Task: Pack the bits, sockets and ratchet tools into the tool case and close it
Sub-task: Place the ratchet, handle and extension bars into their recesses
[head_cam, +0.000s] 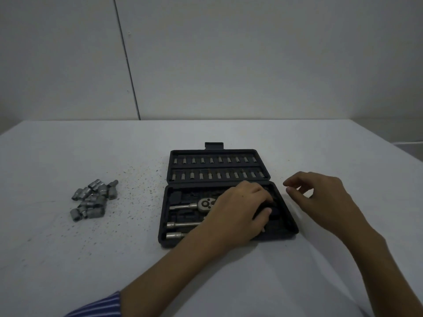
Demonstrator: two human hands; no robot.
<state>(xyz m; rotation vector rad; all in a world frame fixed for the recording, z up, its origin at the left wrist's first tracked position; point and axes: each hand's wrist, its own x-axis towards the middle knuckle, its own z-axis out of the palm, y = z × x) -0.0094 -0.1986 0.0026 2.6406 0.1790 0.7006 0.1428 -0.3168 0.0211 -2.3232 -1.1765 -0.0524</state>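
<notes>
Head view: the counter [68, 259] is carrying the open tool case [290, 229]. Left hand [238, 211] is pressing something dark into it, fingers curled; right hand [325, 197] is hovering released beside. Sockets [93, 200] are lying far left, likely next.

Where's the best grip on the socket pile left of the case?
Take one socket off the near edge of the socket pile, coming from above with the left hand. They lie loose on their sides, overlapping, so pinch across a round barrel.
</notes>
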